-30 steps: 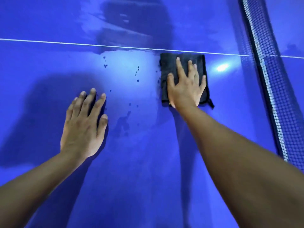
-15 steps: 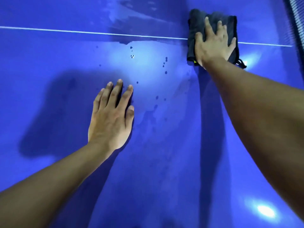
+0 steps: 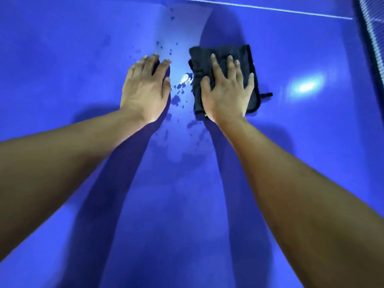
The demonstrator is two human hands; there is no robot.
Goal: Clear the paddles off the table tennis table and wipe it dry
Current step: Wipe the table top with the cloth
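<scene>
The blue table tennis table (image 3: 62, 59) fills the view. A folded dark cloth (image 3: 243, 57) lies flat on it, right of centre. My right hand (image 3: 226, 94) presses down on the cloth with spread, straight fingers. My left hand (image 3: 145, 88) rests flat on the bare table just left of the cloth. Between the two hands and beyond them lie several water drops (image 3: 176, 99) and a wet smear. No paddles are in view.
The net (image 3: 372, 38) runs along the far right edge. A white line (image 3: 270, 8) crosses the table near the top. A bright lamp reflection (image 3: 306, 87) shines on the surface right of the cloth.
My right hand has pulled the cloth back from the white line toward me and leftward. My left hand now lies close beside the cloth.
</scene>
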